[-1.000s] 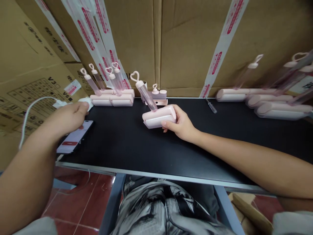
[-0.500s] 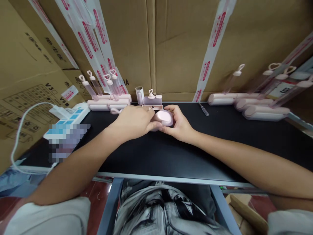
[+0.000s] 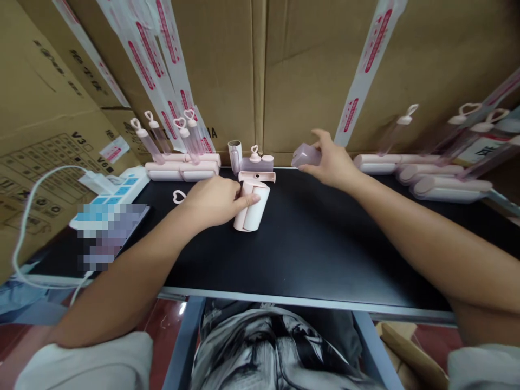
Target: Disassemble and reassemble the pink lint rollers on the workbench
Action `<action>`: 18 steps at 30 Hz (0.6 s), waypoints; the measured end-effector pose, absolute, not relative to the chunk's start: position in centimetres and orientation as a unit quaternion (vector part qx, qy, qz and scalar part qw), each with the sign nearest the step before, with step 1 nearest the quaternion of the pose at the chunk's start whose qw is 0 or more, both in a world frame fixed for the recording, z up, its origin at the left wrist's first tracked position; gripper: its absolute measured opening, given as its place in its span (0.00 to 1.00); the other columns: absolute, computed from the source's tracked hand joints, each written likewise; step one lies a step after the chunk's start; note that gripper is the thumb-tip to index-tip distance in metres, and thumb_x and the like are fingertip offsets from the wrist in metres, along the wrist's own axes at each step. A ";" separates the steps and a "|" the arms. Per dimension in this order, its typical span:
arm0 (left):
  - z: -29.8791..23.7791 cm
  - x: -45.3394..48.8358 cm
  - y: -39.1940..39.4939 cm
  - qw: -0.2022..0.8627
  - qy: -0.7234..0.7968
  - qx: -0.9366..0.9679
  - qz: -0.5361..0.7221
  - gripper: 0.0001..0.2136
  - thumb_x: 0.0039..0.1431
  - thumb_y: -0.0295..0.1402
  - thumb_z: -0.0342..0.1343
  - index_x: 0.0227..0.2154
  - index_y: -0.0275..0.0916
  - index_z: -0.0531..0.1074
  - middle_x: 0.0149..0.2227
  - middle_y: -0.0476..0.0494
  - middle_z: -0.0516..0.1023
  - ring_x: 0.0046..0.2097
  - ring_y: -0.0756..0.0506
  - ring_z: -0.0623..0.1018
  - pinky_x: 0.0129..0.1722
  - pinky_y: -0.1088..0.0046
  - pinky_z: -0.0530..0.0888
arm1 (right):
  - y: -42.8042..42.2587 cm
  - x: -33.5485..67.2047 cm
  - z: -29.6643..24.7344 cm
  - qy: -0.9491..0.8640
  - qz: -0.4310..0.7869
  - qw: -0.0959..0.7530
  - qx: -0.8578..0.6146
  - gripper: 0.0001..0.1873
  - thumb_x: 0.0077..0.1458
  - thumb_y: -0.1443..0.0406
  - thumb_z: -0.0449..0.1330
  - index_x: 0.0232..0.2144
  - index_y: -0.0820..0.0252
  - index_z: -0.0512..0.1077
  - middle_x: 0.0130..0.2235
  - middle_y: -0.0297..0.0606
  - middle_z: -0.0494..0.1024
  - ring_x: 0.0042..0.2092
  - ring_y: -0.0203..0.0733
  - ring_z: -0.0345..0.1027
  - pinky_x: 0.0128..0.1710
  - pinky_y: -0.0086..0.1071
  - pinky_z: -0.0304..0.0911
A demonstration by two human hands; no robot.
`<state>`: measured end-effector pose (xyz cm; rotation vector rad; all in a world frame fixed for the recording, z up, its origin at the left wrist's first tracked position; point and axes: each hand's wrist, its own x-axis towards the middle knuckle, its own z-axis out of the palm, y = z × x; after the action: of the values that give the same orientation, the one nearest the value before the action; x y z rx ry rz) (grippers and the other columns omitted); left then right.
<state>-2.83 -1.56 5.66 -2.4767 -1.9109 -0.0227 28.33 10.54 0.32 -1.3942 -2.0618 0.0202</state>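
My left hand is closed around a lint roller with a pink housing and a white roll, held tilted over the black table. A pale pink heart-shaped loop shows just left of this hand; what it joins is hidden behind the hand. Up and to the right, my right hand pinches a translucent lilac plastic piece near the table's back edge. Behind the roller lies a slim pink strip-like part with a dark hole in it.
Against the cardboard wall stand a small white tube and a lilac piece with a heart loop. More pink rollers with upright clear handles sit at left, others at right. A power strip lies at far left.
My right hand has come away from the roller and moved right and back, now with the lilac piece. The roller in my left hand has turned, showing its white side.
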 end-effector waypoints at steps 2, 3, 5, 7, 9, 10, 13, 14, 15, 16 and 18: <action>5.4 -2.6 -1.6 -0.012 -0.600 -0.800 -0.011 0.32 0.67 0.63 0.42 0.29 0.42 0.78 0.32 0.39 0.84 0.33 0.38 0.81 0.28 0.65 0.62 | 12.4 28.3 -0.7 -0.783 0.013 0.263 -0.563 0.43 0.52 0.56 0.73 0.66 0.64 0.66 0.55 0.56 0.80 0.56 0.67 0.75 0.56 0.57 0.70; 5.3 -2.6 -1.6 -0.018 -0.598 -0.801 -0.015 0.32 0.67 0.63 0.42 0.29 0.42 0.77 0.32 0.40 0.84 0.32 0.39 0.80 0.27 0.65 0.60 | 13.3 28.1 -1.1 -0.793 0.011 0.235 -0.562 0.39 0.53 0.56 0.73 0.63 0.63 0.70 0.54 0.55 0.81 0.56 0.66 0.75 0.56 0.56 0.70; 5.2 -2.5 -1.5 -0.022 -0.597 -0.802 -0.023 0.32 0.67 0.63 0.41 0.28 0.42 0.76 0.31 0.40 0.84 0.31 0.39 0.80 0.26 0.65 0.59 | 14.7 27.6 -1.9 -0.826 0.007 0.195 -0.529 0.34 0.54 0.57 0.72 0.60 0.63 0.73 0.55 0.54 0.81 0.56 0.63 0.75 0.58 0.53 0.69; 5.0 -2.6 -1.4 -0.023 -0.599 -0.800 -0.029 0.32 0.68 0.63 0.42 0.28 0.42 0.76 0.31 0.40 0.84 0.30 0.40 0.79 0.26 0.65 0.59 | 15.8 27.0 -2.3 -0.857 0.002 0.168 -0.487 0.33 0.56 0.58 0.71 0.61 0.63 0.74 0.58 0.52 0.80 0.58 0.60 0.74 0.61 0.50 0.67; 4.9 -2.6 -1.4 -0.025 -0.602 -0.797 -0.033 0.31 0.68 0.62 0.42 0.27 0.42 0.76 0.31 0.40 0.84 0.29 0.41 0.79 0.26 0.65 0.58 | 16.5 26.4 -2.6 -0.871 -0.009 0.142 -0.470 0.33 0.57 0.57 0.70 0.63 0.61 0.74 0.61 0.52 0.78 0.60 0.61 0.72 0.63 0.51 0.65; 4.9 -2.6 -1.4 -0.027 -0.603 -0.797 -0.034 0.31 0.68 0.62 0.42 0.27 0.42 0.75 0.31 0.40 0.83 0.29 0.41 0.78 0.26 0.65 0.57 | 16.7 26.2 -2.6 -0.872 -0.016 0.132 -0.472 0.33 0.58 0.56 0.69 0.64 0.60 0.74 0.61 0.52 0.78 0.61 0.62 0.71 0.63 0.52 0.64; 4.7 -2.6 -1.3 -0.033 -0.601 -0.798 -0.036 0.30 0.68 0.61 0.43 0.26 0.42 0.75 0.31 0.41 0.83 0.28 0.42 0.77 0.26 0.66 0.56 | 17.0 25.6 -2.8 -0.865 -0.032 0.116 -0.487 0.35 0.60 0.54 0.68 0.66 0.58 0.72 0.62 0.53 0.76 0.62 0.66 0.69 0.61 0.54 0.64; 4.7 -2.6 -1.3 -0.036 -0.600 -0.798 -0.035 0.30 0.68 0.61 0.44 0.26 0.42 0.75 0.31 0.41 0.83 0.28 0.42 0.77 0.26 0.66 0.56 | 17.1 25.5 -2.8 -0.863 -0.036 0.114 -0.491 0.35 0.60 0.54 0.67 0.67 0.58 0.72 0.62 0.53 0.76 0.61 0.66 0.69 0.60 0.54 0.64; 4.7 -2.6 -1.3 -0.039 -0.601 -0.798 -0.033 0.29 0.68 0.60 0.44 0.27 0.41 0.75 0.31 0.41 0.83 0.28 0.43 0.77 0.26 0.66 0.56 | 17.2 25.4 -2.8 -0.861 -0.040 0.112 -0.494 0.35 0.60 0.54 0.67 0.67 0.58 0.71 0.62 0.54 0.76 0.61 0.67 0.69 0.59 0.54 0.64; 4.7 -2.5 -1.3 -0.040 -0.601 -0.797 -0.031 0.29 0.68 0.60 0.45 0.27 0.41 0.75 0.31 0.41 0.83 0.28 0.43 0.77 0.26 0.66 0.56 | 17.2 25.4 -2.9 -0.860 -0.043 0.110 -0.496 0.35 0.61 0.53 0.66 0.67 0.57 0.71 0.62 0.54 0.76 0.61 0.67 0.69 0.58 0.53 0.64; 4.7 -2.5 -1.3 -0.043 -0.601 -0.798 -0.027 0.29 0.68 0.59 0.45 0.28 0.41 0.75 0.31 0.41 0.83 0.28 0.43 0.76 0.27 0.66 0.56 | 17.4 25.3 -3.0 -0.860 -0.048 0.107 -0.496 0.35 0.61 0.53 0.65 0.67 0.57 0.71 0.62 0.54 0.76 0.61 0.67 0.68 0.57 0.53 0.64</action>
<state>-2.49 -1.33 4.73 -2.5760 -1.9417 -0.0866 25.34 17.41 -2.96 -1.4603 -2.5332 -0.1420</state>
